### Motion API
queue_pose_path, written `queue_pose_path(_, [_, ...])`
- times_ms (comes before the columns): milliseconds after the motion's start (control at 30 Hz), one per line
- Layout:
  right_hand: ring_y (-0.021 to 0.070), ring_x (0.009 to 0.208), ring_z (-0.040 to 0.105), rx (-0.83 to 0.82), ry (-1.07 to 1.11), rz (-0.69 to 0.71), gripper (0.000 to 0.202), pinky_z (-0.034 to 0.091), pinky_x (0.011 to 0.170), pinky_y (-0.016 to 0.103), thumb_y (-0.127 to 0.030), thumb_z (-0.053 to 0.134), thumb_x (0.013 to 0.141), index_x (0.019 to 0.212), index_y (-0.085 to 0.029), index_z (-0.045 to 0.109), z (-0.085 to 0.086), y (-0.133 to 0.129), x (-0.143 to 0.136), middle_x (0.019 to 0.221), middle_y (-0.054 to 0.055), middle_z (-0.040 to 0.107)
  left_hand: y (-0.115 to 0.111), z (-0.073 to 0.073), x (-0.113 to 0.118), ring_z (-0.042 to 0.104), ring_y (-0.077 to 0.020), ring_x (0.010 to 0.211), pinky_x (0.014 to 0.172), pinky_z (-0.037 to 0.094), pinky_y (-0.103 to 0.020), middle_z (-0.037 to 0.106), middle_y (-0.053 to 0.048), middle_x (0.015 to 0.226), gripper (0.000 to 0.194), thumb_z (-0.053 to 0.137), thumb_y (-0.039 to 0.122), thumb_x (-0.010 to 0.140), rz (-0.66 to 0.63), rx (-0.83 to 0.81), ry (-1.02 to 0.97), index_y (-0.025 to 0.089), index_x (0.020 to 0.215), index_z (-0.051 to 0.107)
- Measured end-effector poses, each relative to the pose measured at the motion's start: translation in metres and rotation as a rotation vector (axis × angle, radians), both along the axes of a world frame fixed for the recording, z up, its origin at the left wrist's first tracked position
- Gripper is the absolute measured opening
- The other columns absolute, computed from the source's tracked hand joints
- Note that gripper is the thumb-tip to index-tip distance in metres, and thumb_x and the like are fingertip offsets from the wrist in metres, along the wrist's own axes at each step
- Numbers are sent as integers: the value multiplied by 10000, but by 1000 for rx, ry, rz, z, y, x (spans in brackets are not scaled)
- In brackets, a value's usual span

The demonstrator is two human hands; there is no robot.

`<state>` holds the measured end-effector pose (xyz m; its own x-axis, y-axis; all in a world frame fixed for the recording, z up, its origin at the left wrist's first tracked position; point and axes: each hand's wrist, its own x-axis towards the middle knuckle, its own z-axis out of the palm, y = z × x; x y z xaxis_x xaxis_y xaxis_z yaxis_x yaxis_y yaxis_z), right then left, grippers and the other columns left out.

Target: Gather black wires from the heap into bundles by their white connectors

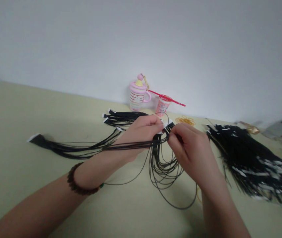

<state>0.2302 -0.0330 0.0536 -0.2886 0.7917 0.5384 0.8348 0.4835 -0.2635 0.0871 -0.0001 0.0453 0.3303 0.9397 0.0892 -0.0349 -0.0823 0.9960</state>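
Black cables with white end connectors stretch across my left forearm to a wide white connector at the left. My left hand, a beaded bracelet on its wrist, pinches the cable ends near a white connector. Close beside it on the right, my right hand has thumb and finger closed on the black wires just below another white connector. Loose loops of thin black wire hang below and between the hands. The fingertips partly hide the connectors.
A striped pink mug and a small pink cup with a red stick stand by the wall. Yellow rubber bands lie behind my right hand. More cables lie behind my left hand; a large black cable pile is at right.
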Motion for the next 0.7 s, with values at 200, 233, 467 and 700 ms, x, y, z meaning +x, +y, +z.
queue_pose_path(200, [105,575,380,6,-27,31,205,264,534,252,-178,414,858,654,-176,393,0,1,-2,671,3,456,-2,1,0,297,-44,448,412,188,-180,358,54,521,161,472,209,750,-5,40,-1,153,600,452])
queue_pose_path(233, [106,580,381,5,-31,36,197,266,535,253,-177,414,858,662,-174,398,0,1,-3,679,5,457,-2,1,0,295,-44,455,414,188,-180,357,53,524,167,474,210,752,-4,43,-10,151,598,447])
queue_pose_path(467, [112,603,413,37,1,59,162,302,550,247,-160,423,855,695,-166,442,-3,5,0,669,5,455,3,-2,-1,309,-42,442,388,196,-172,374,50,553,154,535,260,735,-33,-40,-119,160,637,471])
queue_pose_path(700, [140,744,520,284,76,52,60,414,677,256,-148,534,799,831,-149,585,-5,-1,-4,801,55,551,28,-22,-1,395,-47,445,406,301,-169,420,52,559,123,601,226,671,-1,-277,-403,158,681,499])
